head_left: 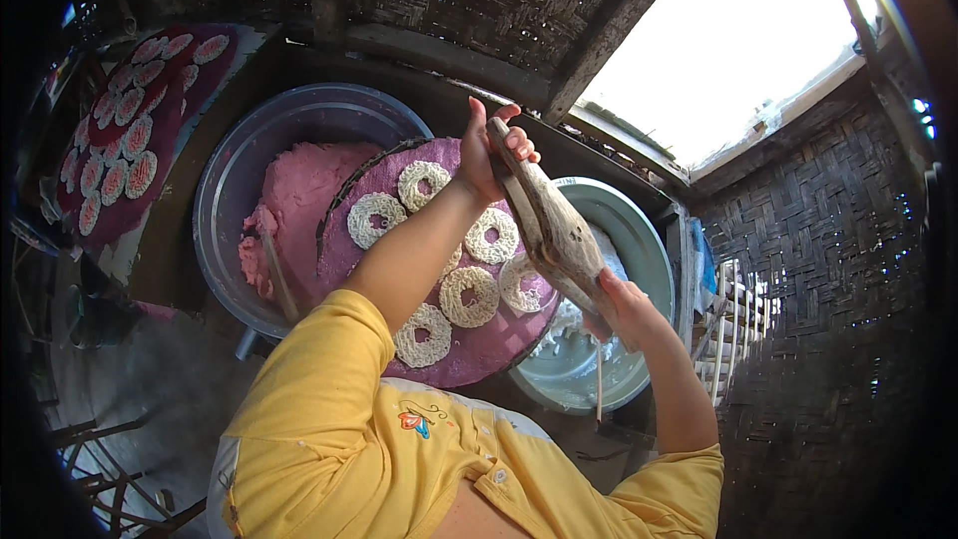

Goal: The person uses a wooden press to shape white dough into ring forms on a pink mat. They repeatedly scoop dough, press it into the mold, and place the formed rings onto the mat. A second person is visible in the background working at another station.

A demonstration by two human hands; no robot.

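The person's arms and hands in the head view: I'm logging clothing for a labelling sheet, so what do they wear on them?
Both arms come out of a yellow short-sleeved top, so the forearms are bare below the sleeves. The top has a small coloured embroidered motif near the chest and a button on the front. The left hand and right hand are bare: no gloves, rings, watch or bracelets show.

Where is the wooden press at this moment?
In the head view, the wooden press is right of centre, held by the left hand and right hand, above the green basin.

My dark wooden bench (190, 240) carries a grey metal basin (225, 180) left, a green enamel basin (649, 250) right.
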